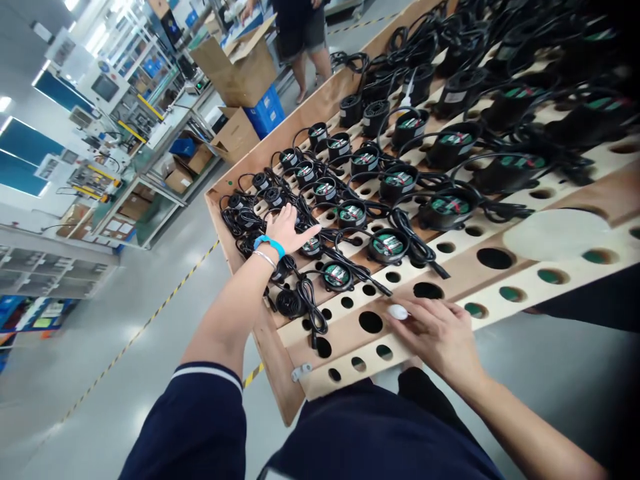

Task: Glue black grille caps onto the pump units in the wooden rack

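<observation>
My left hand point(287, 233) reaches over the rows of black cabled units with its fingers spread. Under and around it are round black housings, among them one with an exposed green circuit board point(311, 245). My right hand point(443, 333) is closed near the front edge of the wooden rack point(345, 357). From its fingertips sticks out a small white rounded end point(399, 311); most of that object is hidden in the hand. Close by lies a coiled black cable point(417, 243) beside an open housing point(389, 245) with a green board.
A pale round disc point(556, 233) lies on the rack at right. Several round holes run along its slats. A white pointed nozzle point(407, 97) stands among the units farther back. Beyond are cardboard boxes point(240, 67), a blue crate point(265, 113), workbenches point(165, 153) and another person point(303, 37).
</observation>
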Tool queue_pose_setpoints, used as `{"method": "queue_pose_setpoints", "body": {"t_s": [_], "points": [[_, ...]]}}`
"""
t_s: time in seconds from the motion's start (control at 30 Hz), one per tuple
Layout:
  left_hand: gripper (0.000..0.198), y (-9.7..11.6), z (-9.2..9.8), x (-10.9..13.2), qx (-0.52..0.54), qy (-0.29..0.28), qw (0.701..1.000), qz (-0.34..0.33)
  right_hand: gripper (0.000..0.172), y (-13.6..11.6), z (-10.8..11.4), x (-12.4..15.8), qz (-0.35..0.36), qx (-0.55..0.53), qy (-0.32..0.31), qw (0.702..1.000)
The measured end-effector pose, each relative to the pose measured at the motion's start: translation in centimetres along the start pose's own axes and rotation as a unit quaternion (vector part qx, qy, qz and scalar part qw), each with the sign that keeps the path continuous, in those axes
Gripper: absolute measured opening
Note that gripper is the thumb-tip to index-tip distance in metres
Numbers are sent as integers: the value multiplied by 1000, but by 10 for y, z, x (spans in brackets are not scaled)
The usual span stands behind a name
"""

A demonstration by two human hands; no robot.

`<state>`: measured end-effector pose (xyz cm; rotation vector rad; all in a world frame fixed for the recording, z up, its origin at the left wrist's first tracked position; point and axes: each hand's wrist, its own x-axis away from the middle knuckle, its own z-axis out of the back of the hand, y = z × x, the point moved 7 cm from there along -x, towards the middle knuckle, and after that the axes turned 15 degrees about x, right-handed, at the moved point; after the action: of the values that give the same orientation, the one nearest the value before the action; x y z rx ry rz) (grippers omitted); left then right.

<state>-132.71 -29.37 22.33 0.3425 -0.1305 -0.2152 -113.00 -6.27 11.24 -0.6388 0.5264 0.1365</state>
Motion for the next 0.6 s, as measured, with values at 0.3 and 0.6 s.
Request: {"method": "queue_pose_setpoints", "body": {"t_s": [0.3, 0.6], "points": [[44, -14, 39, 51, 99, 103, 987, -77, 25, 0, 38, 9, -95, -150, -59, 982], [51, -6, 12, 51, 61, 54, 988, -133, 31, -20, 17, -19, -258, -478, -157, 825]]}}
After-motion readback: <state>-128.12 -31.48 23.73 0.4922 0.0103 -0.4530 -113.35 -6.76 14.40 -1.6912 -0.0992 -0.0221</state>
